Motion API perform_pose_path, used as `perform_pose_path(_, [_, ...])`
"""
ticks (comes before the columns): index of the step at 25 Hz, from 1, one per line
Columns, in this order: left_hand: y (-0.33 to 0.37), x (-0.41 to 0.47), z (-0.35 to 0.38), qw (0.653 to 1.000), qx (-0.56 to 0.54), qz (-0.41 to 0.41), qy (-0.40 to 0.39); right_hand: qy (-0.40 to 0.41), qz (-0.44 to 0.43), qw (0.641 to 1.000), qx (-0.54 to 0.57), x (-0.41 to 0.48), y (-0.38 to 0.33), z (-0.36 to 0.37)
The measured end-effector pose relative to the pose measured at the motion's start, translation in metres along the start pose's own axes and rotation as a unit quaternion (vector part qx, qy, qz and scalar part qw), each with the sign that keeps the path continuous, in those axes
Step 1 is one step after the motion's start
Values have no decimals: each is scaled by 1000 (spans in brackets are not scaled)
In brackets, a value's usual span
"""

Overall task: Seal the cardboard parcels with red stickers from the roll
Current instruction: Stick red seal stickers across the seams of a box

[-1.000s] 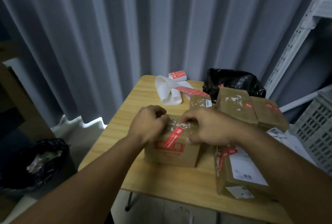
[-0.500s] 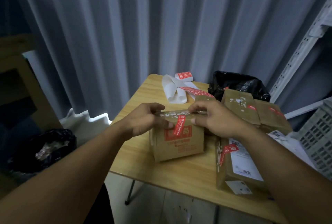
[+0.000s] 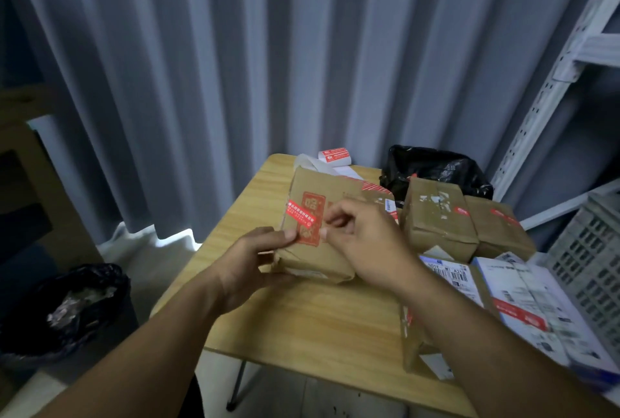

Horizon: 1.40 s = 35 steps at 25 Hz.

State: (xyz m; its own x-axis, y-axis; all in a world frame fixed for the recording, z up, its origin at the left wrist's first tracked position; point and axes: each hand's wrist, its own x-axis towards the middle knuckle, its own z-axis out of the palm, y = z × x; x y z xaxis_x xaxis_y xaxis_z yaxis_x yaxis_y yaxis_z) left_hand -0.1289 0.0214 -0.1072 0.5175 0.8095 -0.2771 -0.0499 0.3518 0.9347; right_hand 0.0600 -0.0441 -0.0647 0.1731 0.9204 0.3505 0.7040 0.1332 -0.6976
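Head view: the left hand grips a tilted brown cardboard parcel over the light wooden table. A red rectangular sticker already crosses the parcel. The right hand, fingers curled, meets the sticker's end (pinching or pressing, unclear). This parcel looks nearly sealed. Stickered brown parcels crowd its right, the white sticker roll lies behind it, and tabletop opens to its left.

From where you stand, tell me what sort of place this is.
Likely a small packing or stockroom corner: cardboard parcels, some with printed shipping labels, sit on a wooden table with a roll of red stickers, with slotted metal shelving and a grey plastic crate at the right.
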Motion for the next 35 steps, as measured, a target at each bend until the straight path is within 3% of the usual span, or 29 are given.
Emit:
perform_pose_path(6, [-31,9,0,996,-21,-27,-83,46,21,999,-6,-16,17,25])
perform_pose_path(12, [-32,13,0,989,130,27,-63,109,10,993,-38,-28,18,33])
perform_pose_path(18, [-22,15,7,976,203,33,-74,107,20,994,2,-32,29,32])
perform_pose_path(31, [-21,15,15,971,221,49,-72,73,43,996,19,-28,34,30])
perform_pose_path(35, [-9,17,20,987,154,-30,-12,54,39,997,41,-28,35,29])
